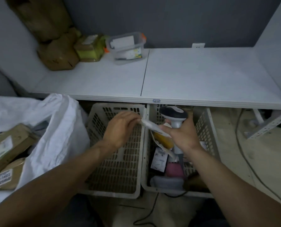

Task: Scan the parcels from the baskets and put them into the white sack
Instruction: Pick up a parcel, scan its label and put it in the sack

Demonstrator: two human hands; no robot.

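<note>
My left hand pinches one end of a small white wrapped parcel held above the gap between two baskets. My right hand grips the handle of a grey barcode scanner, and its fingers also touch the parcel's other end. The left basket shows only its bare lattice floor. The right basket holds several parcels: a yellow one, a black one with a white label, a pink one and a grey one. The white sack stands open at the left with brown parcels inside.
A white table runs above the baskets. At its back left stand brown cardboard packages, a green-yellow pack and a clear plastic box. Cables trail over the floor at the right, beside a metal bracket.
</note>
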